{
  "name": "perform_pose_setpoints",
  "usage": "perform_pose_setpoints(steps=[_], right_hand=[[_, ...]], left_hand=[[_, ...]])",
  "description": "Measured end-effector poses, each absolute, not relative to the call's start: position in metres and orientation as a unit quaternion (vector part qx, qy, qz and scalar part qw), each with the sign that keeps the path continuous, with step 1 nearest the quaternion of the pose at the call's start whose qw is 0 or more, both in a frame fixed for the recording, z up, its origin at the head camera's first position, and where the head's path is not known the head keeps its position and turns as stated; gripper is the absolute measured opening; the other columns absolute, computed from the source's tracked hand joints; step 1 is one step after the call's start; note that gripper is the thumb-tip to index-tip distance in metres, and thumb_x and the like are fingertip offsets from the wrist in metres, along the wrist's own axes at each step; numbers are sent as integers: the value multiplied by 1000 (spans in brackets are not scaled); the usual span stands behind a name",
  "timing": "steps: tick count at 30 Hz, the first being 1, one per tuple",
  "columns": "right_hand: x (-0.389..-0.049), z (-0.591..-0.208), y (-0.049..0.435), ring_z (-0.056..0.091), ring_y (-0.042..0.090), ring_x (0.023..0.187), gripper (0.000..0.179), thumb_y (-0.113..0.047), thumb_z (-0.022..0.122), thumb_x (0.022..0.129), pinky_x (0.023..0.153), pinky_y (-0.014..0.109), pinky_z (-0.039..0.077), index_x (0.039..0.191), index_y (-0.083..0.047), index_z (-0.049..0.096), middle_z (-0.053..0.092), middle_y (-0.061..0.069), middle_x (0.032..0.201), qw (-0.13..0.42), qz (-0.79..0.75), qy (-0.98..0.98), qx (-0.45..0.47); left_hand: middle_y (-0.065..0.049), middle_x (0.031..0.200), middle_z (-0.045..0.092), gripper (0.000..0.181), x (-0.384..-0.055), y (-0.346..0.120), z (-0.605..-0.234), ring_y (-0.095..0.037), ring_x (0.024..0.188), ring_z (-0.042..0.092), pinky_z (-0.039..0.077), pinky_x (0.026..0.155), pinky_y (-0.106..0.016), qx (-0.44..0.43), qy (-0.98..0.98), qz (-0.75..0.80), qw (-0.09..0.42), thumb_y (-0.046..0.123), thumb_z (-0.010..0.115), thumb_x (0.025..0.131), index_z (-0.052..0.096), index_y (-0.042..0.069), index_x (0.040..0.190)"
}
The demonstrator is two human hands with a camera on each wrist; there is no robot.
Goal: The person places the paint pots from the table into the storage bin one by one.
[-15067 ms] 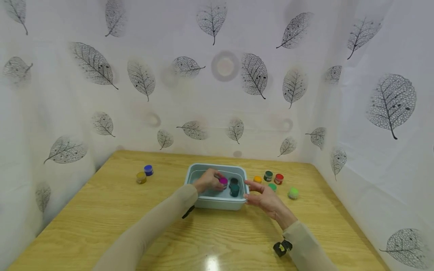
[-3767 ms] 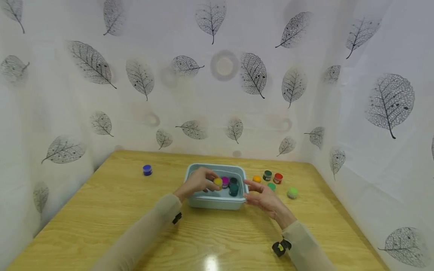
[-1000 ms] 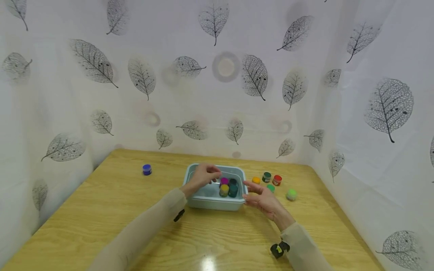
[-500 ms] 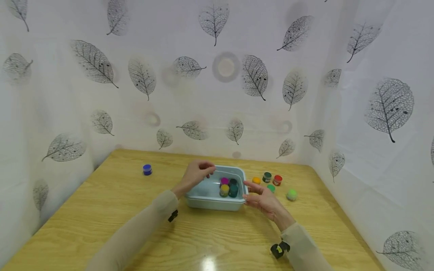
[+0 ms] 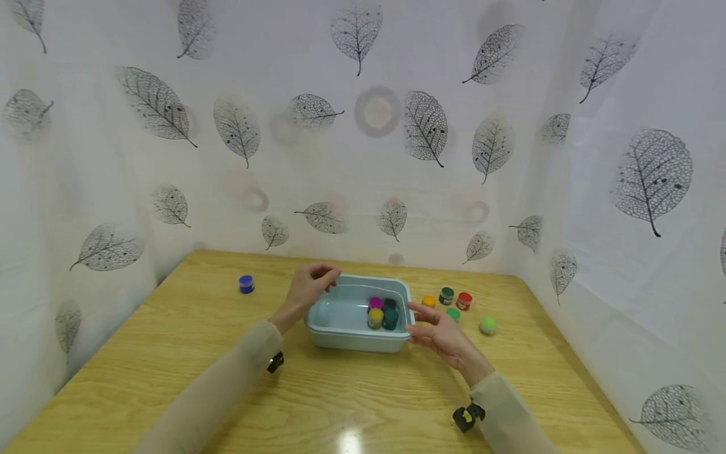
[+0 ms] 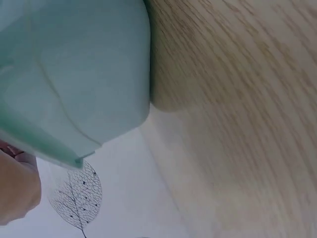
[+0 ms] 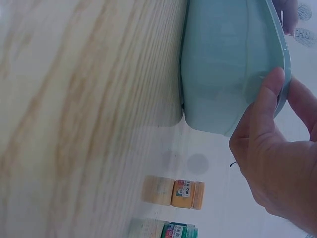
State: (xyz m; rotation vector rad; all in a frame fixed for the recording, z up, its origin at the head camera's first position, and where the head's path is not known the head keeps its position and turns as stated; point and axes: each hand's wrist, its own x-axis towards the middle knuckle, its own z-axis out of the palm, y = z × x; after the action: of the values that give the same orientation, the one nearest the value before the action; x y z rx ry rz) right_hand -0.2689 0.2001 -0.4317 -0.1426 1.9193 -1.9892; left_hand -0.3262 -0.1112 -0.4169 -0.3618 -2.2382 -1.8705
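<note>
A pale blue rectangular plastic bin (image 5: 357, 341) is sitting on a light wood-grain table (image 5: 340, 397); take it as the clock's centre, seen from the head. At 3 o'clock the right hand (image 5: 447, 337) is pinching the bin's edge between thumb and fingers. At 10 o'clock the left hand (image 5: 306, 291) is hovering empty, fingers loosely bent, thumb near them; whether it is touching the bin, I cannot tell. Inside, toward 3 o'clock, 4 small round jars are standing close together: magenta-lidded jar (image 5: 375, 303), blackish jar (image 5: 390, 304), yellow jar (image 5: 375, 318) and dark teal jar (image 5: 389, 320). Outside, between 9 and 10 o'clock, a small round blue jar (image 5: 246, 284) is standing well apart. Beyond the bin, around 3 o'clock, 5 more small round jars are standing: orange jar (image 5: 428, 301), dark green jar (image 5: 446, 296), red jar (image 5: 464, 301), bright green jar (image 5: 453, 314) and lime-topped jar (image 5: 488, 325).
</note>
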Motion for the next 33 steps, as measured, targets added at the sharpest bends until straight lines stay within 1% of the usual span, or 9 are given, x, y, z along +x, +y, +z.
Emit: perform_pose_setpoints(steps=[1,5,9,15,18,22,25,29,33], right_hand=[[-269,-431,200,63,12,86,67,-3,65,93,81,24,60,152,-3,33,43,17,121,185,-707,681,-51],[-269,-431,200,62,12,88,67,-3,64,93,81,24,60,152,-2,33,42,17,121,185,-705,682,-53],[-270,-432,200,62,12,88,67,-3,65,93,81,24,60,151,-3,34,42,18,123,186,-706,682,-52],[-271,-432,200,63,12,85,66,-1,65,92,80,24,60,151,-4,36,43,15,121,184,-711,678,-45],[-271,-433,201,63,12,85,66,-1,65,92,80,25,60,151,-4,35,44,15,121,185,-710,678,-47],[-272,-434,202,63,11,86,66,-2,65,93,83,27,60,152,-5,34,44,17,124,186,-708,679,-53],[-271,-434,202,63,11,86,66,-3,63,94,86,29,60,152,-6,33,44,18,126,187,-704,683,-59],[-271,-435,202,63,11,86,65,-3,63,94,88,30,59,152,-5,33,44,18,125,187,-701,686,-61],[-270,-434,202,63,11,86,66,-3,64,94,86,29,60,152,-5,34,45,19,126,186,-704,683,-57]], left_hand=[[-14,80,68,28,-327,-114,-417,-44,80,60,56,65,-37,-115,-750,-643,100,21,69,92,69,-5,101],[-2,71,65,27,-331,-127,-419,-22,67,59,51,56,-23,-72,-727,-675,103,23,68,93,69,-3,97],[1,68,63,29,-335,-140,-419,-8,58,54,44,49,-16,-34,-704,-702,103,24,67,94,68,-5,98],[4,67,63,30,-338,-158,-418,-7,54,53,41,46,-14,0,-692,-715,98,25,65,96,65,-4,99],[5,67,64,26,-339,-166,-417,-7,56,54,42,47,-14,5,-690,-719,86,27,64,96,66,1,95],[3,73,67,23,-341,-177,-417,-7,61,57,46,50,-16,8,-692,-718,71,31,64,96,68,9,93],[2,79,68,24,-342,-186,-417,-8,65,58,49,53,-17,11,-696,-715,60,33,63,96,68,10,96],[6,80,67,23,-340,-199,-417,-7,70,59,51,58,-18,22,-702,-710,43,32,60,99,68,11,101],[9,80,66,18,-334,-211,-411,-8,75,60,52,63,-19,31,-705,-709,10,27,57,100,67,12,100]])
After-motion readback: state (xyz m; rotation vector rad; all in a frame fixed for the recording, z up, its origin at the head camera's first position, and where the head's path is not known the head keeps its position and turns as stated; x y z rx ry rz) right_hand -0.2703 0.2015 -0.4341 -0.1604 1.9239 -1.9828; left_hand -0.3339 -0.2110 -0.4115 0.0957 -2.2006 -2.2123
